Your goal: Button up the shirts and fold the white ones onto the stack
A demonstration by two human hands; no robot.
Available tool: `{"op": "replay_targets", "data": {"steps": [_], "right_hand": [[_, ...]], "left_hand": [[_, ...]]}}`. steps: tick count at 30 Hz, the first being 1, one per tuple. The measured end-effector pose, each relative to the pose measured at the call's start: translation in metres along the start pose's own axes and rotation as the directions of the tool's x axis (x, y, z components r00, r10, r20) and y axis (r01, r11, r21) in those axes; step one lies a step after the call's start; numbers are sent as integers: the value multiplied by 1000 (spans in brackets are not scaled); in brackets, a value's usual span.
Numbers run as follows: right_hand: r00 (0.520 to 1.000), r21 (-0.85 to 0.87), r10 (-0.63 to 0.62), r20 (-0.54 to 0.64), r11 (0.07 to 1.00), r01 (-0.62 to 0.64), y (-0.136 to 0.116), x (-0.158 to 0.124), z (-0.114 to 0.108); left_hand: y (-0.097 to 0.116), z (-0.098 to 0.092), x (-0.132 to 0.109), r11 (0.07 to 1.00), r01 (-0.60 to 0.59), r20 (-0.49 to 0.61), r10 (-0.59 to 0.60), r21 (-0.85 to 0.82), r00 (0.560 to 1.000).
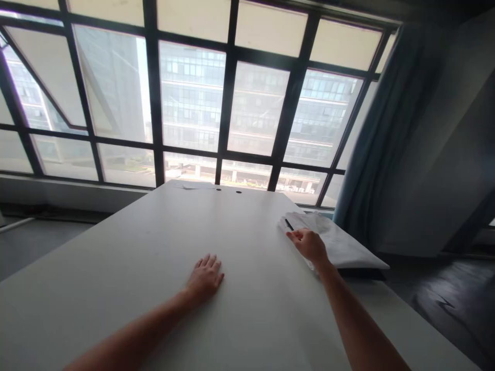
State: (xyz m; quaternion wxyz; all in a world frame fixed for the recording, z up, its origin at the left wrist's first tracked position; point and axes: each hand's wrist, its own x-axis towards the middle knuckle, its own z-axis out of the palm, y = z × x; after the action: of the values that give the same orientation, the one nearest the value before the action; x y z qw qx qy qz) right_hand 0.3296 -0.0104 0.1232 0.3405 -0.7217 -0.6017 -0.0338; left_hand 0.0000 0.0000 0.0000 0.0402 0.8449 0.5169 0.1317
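Flat on the white table (162, 268) lies my left hand (204, 276), fingers spread and holding nothing. My right hand (307, 242) is closed around a slim black pen (289, 224), whose dark end sticks out past the fingers to the upper left. Beneath and beside that hand, at the table's right side, is a crumpled white sheet-like thing (344, 242), perhaps a bag or cloth; I cannot tell which. A dark flat edge (358, 273) shows under its near side. Whether my right hand touches the white thing is unclear.
White papers (191, 185) lie at the table's far end, near two dark round spots (238, 192). Beyond stands a large framed window (228, 103). A blue-grey curtain (382, 139) hangs at right, and a shiny dark covering (456, 293) is on the right.
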Motion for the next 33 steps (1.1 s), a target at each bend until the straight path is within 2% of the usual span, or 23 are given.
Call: {"op": "replay_targets", "data": {"steps": [2, 5, 7, 9, 12, 15, 17, 18, 20, 21, 22, 23, 24, 25, 26, 27, 28, 30, 31, 32, 33], "right_hand": [[988, -274, 146, -39, 950, -151, 47, 5, 5], [974, -440, 223, -40, 871, -218, 93, -6, 13], [973, -451, 227, -38, 865, -220, 107, -15, 18], [973, -440, 214, -86, 868, -230, 113, -18, 23], [951, -354, 162, -262, 901, -251, 114, -13, 26], [883, -150, 83, -463, 974, -170, 97, -3, 22], [862, -4, 0, -507, 1000, -2, 67, -4, 21], [870, 68, -56, -490, 992, 102, 47, -9, 22], [909, 243, -164, -384, 931, 271, 0, -29, 27], [934, 346, -242, -264, 880, 326, -24, -43, 31], [931, 465, -358, -70, 814, 348, -46, -58, 34], [847, 584, -506, 160, 741, 332, -65, -72, 36], [672, 673, -637, 378, 687, 273, -79, -84, 38], [499, 710, -695, 518, 675, 201, -88, -93, 38], [370, 708, -706, 605, 689, 157, -91, -98, 36], [332, 668, -675, 659, 728, 155, -89, -99, 33], [387, 585, -608, 693, 788, 190, -83, -97, 30], [613, 298, -393, 686, 920, 255, -62, -88, 23], [691, 138, -266, 672, 962, 236, -51, -82, 21], [715, 12, -140, 685, 983, 181, -41, -77, 20], [693, -70, -27, 721, 991, 112, -32, -74, 20]], "left_hand": [[1, -1, 0, 1000, -2, -24, 2, 3, 1000], [1, 0, 0, 1000, -8, -63, 8, 2, 998], [0, 1, -1, 1000, -7, -74, 7, -4, 997], [-1, 1, -1, 1000, -7, -77, 7, -7, 997], [1, -1, -2, 1000, -4, -85, 3, -18, 996], [2, -2, -1, 999, 4, -86, -8, -39, 996], [1, -2, 0, 997, 4, -99, -12, -83, 995], [-1, -2, 2, 991, 6, -110, -20, -130, 994], [-7, -4, 4, 954, 14, -124, -54, -298, 991], [-11, -5, 5, 908, 23, -123, -81, -417, 989], [-15, -8, 6, 836, 33, -116, -115, -548, 987], [-19, -11, 6, 739, 44, -101, -151, -672, 983], [-23, -14, 6, 630, 54, -80, -183, -774, 980], [-26, -19, 5, 529, 66, -53, -206, -846, 977], [-29, -23, 3, 456, 81, -19, -211, -886, 977], [-31, -28, 2, 424, 100, 19, -190, -900, 982], [-33, -33, 0, 431, 119, 62, -144, -895, 988], [-35, -42, -5, 508, 126, 143, -7, -852, 990], [-35, -46, -7, 560, 107, 174, 67, -821, 982], [-36, -50, -10, 614, 76, 201, 137, -786, 970], [-36, -53, -12, 668, 41, 223, 190, -743, 956]]}}
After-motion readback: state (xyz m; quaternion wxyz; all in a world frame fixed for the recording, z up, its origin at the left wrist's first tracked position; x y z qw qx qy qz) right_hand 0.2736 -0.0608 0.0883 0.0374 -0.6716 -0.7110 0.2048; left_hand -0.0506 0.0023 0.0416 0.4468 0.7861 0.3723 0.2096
